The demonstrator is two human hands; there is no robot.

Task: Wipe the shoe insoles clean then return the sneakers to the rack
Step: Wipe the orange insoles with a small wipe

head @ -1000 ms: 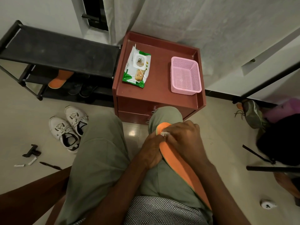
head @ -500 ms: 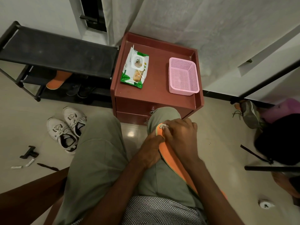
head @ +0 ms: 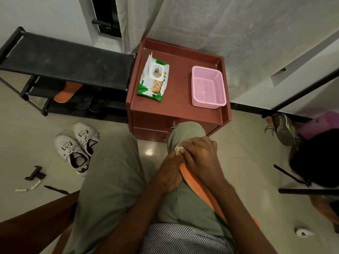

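Insole (head: 198,182) on thigh: right hand (head: 200,158), fingers curled on wipe (head: 177,149), has advanced to the toe; left hand (head: 169,173) grips edge; wiping pass nearly complete

I see an orange insole (head: 190,177) lying along the right thigh. The left hand (head: 169,173) grips its edge; the right hand (head: 200,158) presses a white wipe (head: 178,148) at its toe. White sneakers (head: 78,146) sit on the floor beside the black rack (head: 67,61).
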